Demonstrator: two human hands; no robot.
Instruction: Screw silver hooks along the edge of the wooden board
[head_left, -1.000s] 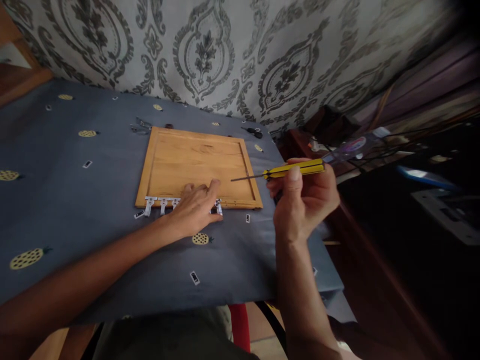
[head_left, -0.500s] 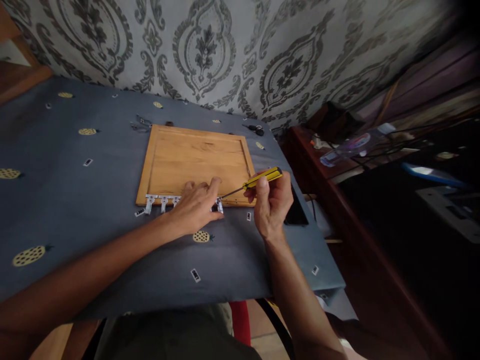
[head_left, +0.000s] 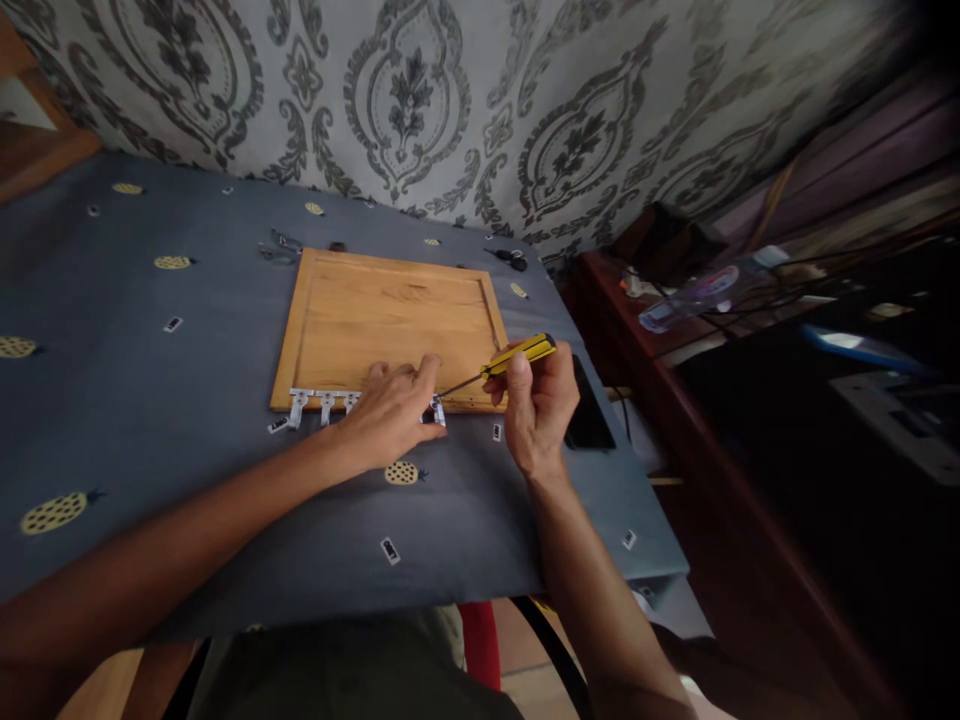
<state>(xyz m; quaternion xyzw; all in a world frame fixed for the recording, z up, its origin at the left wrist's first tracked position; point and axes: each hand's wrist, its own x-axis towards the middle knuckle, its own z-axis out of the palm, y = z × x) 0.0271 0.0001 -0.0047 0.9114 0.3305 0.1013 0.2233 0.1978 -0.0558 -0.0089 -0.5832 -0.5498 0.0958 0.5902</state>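
Observation:
A wooden panel (head_left: 390,320) with a raised frame lies flat on the blue cloth-covered table (head_left: 135,400). A metal hook rack (head_left: 322,402) runs along its near edge. My left hand (head_left: 390,410) presses down on the rack, fingers together over its right part. My right hand (head_left: 536,400) is closed round a yellow and black screwdriver (head_left: 517,355), whose thin shaft slants down-left with its tip at the rack's right end, beside my left thumb.
Small dark tools (head_left: 510,260) and metal bits (head_left: 277,245) lie near the panel's far corners. A black phone (head_left: 585,420) sits at the table's right edge. To the right stands a dark wooden stand with a plastic bottle (head_left: 697,295) and cables. Patterned wall behind.
My right hand came down and left with the screwdriver, from mid-air to the rack's right end. My left hand has stayed on the rack.

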